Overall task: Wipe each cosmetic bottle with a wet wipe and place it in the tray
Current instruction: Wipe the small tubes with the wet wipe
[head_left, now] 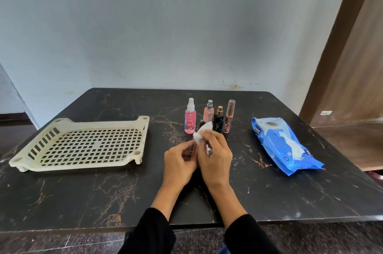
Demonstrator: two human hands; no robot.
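My left hand (pixel 179 162) grips a slim clear cosmetic bottle (pixel 194 151), mostly hidden between my hands. My right hand (pixel 215 160) presses a white wet wipe (pixel 202 132) against its top. Both hands are over the middle of the dark marble table. Behind them stand a pink spray bottle (pixel 190 118), a peach bottle with a silver cap (pixel 209 113), a black bottle with a gold cap (pixel 219 120) and a tall rose-coloured tube (pixel 229 116). A small dark item (pixel 202 123) is half hidden behind the wipe. The cream perforated tray (pixel 132 129) lies at the left with nothing in it.
A blue wet wipe pack (pixel 267 139) lies at the right, a white wipe poking out of its opening. The table's front edge (pixel 103 226) runs just before my black sleeves. A wall is behind the table, a wooden door frame (pixel 335 46) at the right.
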